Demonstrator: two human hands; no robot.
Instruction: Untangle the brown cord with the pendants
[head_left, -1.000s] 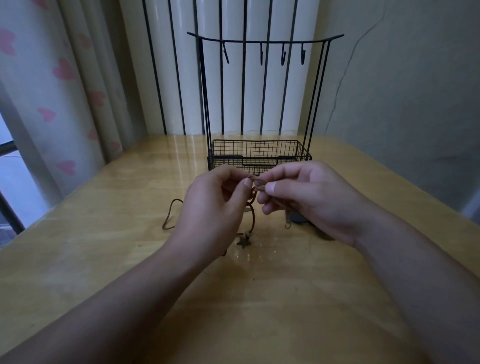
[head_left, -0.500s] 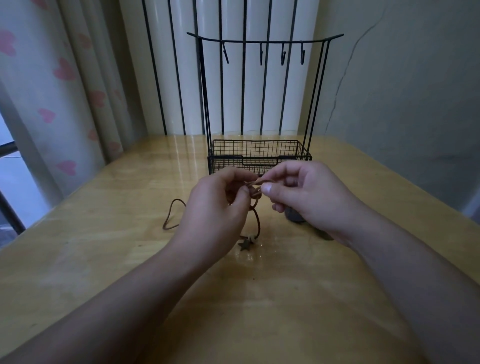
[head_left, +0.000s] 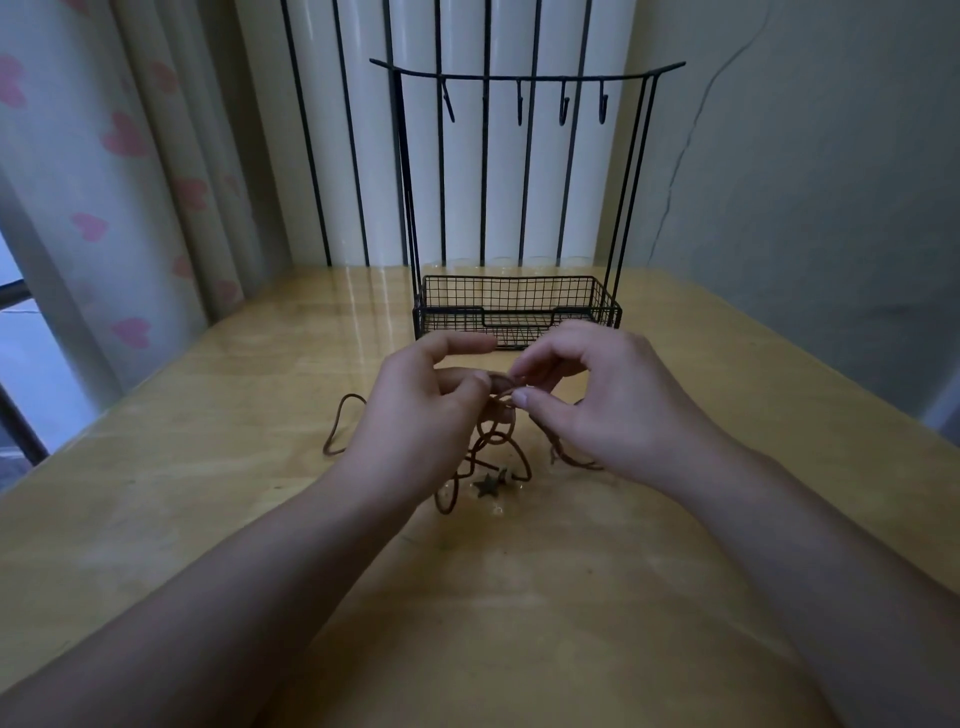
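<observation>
A thin brown cord (head_left: 497, 439) hangs in tangled loops between my two hands, just above the wooden table (head_left: 208, 493). My left hand (head_left: 421, 410) pinches the cord at thumb level, its index finger lifted away. My right hand (head_left: 602, 400) pinches the same knot of cord from the right with thumb and fingertips. A small star pendant (head_left: 486, 485) lies on the table under the loops. One cord loop (head_left: 340, 423) trails out to the left on the table, and another end shows under my right palm.
A black wire basket (head_left: 519, 312) with a tall frame and a row of hooks (head_left: 519, 104) stands just behind my hands. A white radiator and a heart-patterned curtain (head_left: 119, 182) are at the back and left. A wall rises to the right.
My hands have drawn slightly apart and the tangle has loosened into wider loops hanging lower. My left index finger has lifted off the cord.
</observation>
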